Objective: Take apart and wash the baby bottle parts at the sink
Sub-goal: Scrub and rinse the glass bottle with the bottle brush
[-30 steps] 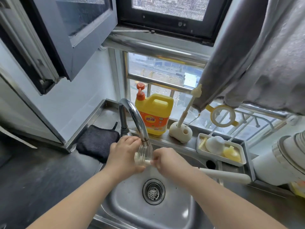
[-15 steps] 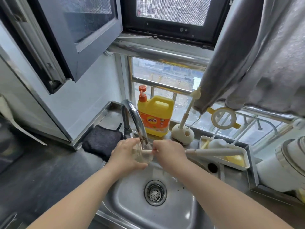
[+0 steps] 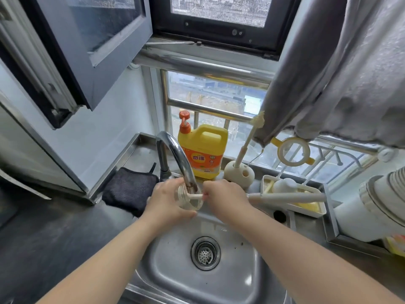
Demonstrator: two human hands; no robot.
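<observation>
Head view over a stainless-steel sink (image 3: pixel 247 279) set beneath an open window. The left hand (image 3: pixel 166 200) curled round a clear baby bottle (image 3: pixel 189 199), holding it on its side directly under the spout of the curved faucet (image 3: pixel 177 154), above the far edge of the basin. The right hand (image 3: pixel 223 197) gripped a cream-coloured bottle brush (image 3: pixel 287 196) — its fingers were closed round the shaft near the head end, while the long handle stuck out to the right over the counter. The brush's front end (image 3: pixel 195 196) entered the bottle's mouth; how far it reached inside could not be told through the glare on the clear wall. Whether water ran from the spout could not be told either.

Surroundings: a round drain strainer (image 3: pixel 205 253) lay in the basin floor below the hands. On the sill behind the faucet stood a yellow detergent jug (image 3: pixel 202 150) with an orange pump, and just to its right a cream brush stand (image 3: pixel 240 174) holding a slim upright brush. Further right, a white tray (image 3: pixel 315 212) held pale and yellow bottle parts — partly hidden by the brush handle. A black cloth (image 3: pixel 129 189) lay on the counter left of the faucet, and a grey curtain (image 3: pixel 341 69) hung at upper right.
</observation>
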